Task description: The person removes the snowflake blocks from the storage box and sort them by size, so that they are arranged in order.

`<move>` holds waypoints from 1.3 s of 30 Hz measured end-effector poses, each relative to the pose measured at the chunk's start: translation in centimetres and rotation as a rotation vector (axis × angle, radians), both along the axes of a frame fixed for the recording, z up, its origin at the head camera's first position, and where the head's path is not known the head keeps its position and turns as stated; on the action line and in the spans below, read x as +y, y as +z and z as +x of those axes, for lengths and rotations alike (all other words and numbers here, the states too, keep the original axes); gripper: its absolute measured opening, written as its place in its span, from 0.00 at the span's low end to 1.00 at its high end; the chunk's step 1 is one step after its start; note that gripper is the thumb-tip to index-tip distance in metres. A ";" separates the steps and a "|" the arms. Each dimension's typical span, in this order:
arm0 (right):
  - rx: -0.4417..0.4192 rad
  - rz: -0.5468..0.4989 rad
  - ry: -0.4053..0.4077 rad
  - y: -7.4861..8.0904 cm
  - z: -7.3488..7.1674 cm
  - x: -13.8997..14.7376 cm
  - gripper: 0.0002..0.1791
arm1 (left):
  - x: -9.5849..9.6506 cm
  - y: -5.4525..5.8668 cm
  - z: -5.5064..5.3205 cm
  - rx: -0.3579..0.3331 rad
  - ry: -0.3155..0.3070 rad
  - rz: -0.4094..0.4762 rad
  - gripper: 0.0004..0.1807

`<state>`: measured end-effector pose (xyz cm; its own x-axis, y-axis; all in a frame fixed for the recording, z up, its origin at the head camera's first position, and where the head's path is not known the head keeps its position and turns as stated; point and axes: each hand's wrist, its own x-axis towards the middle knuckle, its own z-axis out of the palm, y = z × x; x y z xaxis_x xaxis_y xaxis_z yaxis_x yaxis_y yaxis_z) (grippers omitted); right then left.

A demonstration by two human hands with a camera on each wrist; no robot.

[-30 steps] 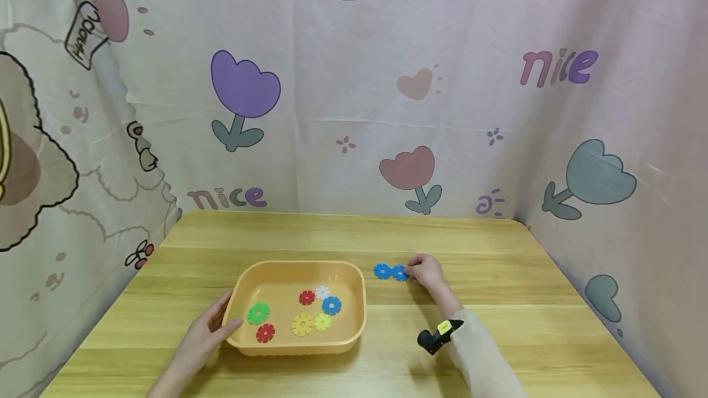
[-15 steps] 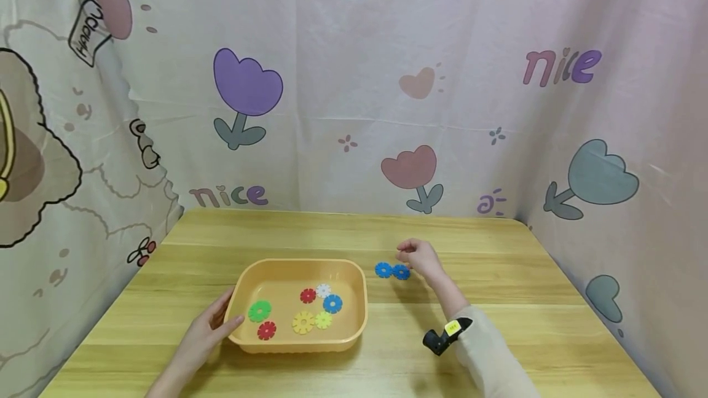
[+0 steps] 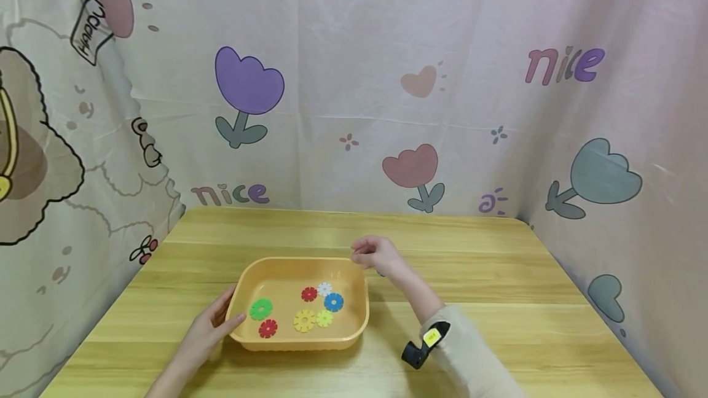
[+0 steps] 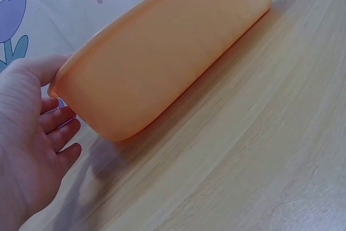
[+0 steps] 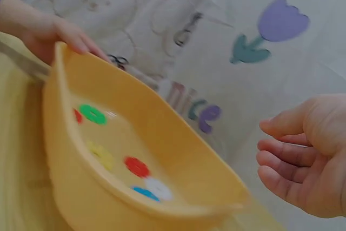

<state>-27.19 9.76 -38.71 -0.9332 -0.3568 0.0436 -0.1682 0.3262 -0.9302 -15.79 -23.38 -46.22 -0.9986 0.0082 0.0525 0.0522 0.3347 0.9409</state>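
Observation:
A yellow-orange plastic basin stands on the table, with several notched interlocking discs lying inside. Among them are a green disc, a blue disc, a red disc and a larger yellow disc. My left hand holds the basin's left end, thumb over the rim and fingers against the outer wall. Over the far right corner of the basin hovers my right hand, its fingers loosely bent and nothing between them. It hides most of the joined blue discs on the table.
The wooden table ends at the back against a printed cloth. More cloth hangs along the left and right sides. A black wrist camera sits on the right sleeve.
My right hand has let go of the joined blue discs, lifted and moved left to the basin's far right corner. The left hand has stayed on the basin.

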 end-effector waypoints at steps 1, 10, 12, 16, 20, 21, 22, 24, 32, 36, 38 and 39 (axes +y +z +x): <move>-0.009 -0.006 0.020 -0.1 0.2 -0.6 0.14 | 0.0 0.0 0.0 -0.003 0.003 0.003 0.37; -0.066 0.019 0.140 -2.3 2.0 -5.3 0.13 | 0.1 -0.1 0.0 -0.029 0.014 0.044 0.38; -0.056 0.044 0.153 -2.8 2.3 -6.0 0.13 | 0.1 -0.2 0.0 -0.027 0.016 0.048 0.38; -0.027 0.120 0.182 -3.3 2.6 -6.9 0.12 | 0.1 -0.3 0.0 -0.020 0.017 0.057 0.38; -0.060 0.152 0.213 -4.0 2.6 -7.3 0.12 | 0.1 -0.3 0.0 -0.016 0.016 0.055 0.38; -0.079 0.146 0.222 -4.3 2.6 -7.4 0.11 | 0.1 -0.3 0.0 -0.016 0.015 0.053 0.38; -0.094 0.146 0.229 -4.5 2.5 -7.4 0.11 | 0.1 -0.3 0.0 -0.017 0.015 0.051 0.38; -0.113 0.149 0.246 -5.0 2.6 -7.5 0.11 | 0.0 -0.3 0.0 -0.022 0.014 0.048 0.38; 0.001 0.340 0.265 -5.6 3.0 -7.9 0.13 | -0.1 -0.4 -0.1 -0.004 0.009 0.050 0.37; 0.047 0.418 0.307 -5.8 3.1 -8.0 0.14 | -0.1 -0.4 -0.1 -0.003 0.007 0.048 0.37; 0.098 0.485 0.340 -5.9 3.1 -8.2 0.15 | -0.1 -0.4 -0.1 -0.010 0.012 0.040 0.37; 0.131 0.522 0.356 -6.0 3.1 -8.2 0.15 | 0.0 -0.4 -0.1 -0.014 0.014 0.036 0.37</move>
